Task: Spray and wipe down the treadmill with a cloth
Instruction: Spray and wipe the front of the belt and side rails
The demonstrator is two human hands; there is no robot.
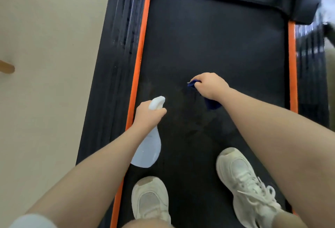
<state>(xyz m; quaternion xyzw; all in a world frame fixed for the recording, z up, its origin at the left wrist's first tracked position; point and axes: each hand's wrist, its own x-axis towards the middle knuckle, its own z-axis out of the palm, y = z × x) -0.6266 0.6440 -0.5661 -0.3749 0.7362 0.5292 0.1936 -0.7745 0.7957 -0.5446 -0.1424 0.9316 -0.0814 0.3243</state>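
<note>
Risk noted: standing in white shoes on the treadmill belt while spraying it; faint damp-looking patches just below the right hand's fingers and ahead of both feet, so a slip on wet belt judged possible. Further risk: over-spraying toward the orange side strip beside the left hand, letting liquid run off onto the ribbed side rail and the pale floor. Also possible: missing patches on the dark belt, since wet areas hard to tell from dry. Left hand wrapped closed round the neck of the spray bottle, white nozzle head projecting above the fingers and pointing up the belt, translucent body hanging below the wrist; trigger finger position not discernible. Right hand curled tight on the blue cloth, a corner showing ahead of the knuckles and a fold trailing behind the palm. Whether cloth pressed on the belt or held just above it: cannot tell.
</note>
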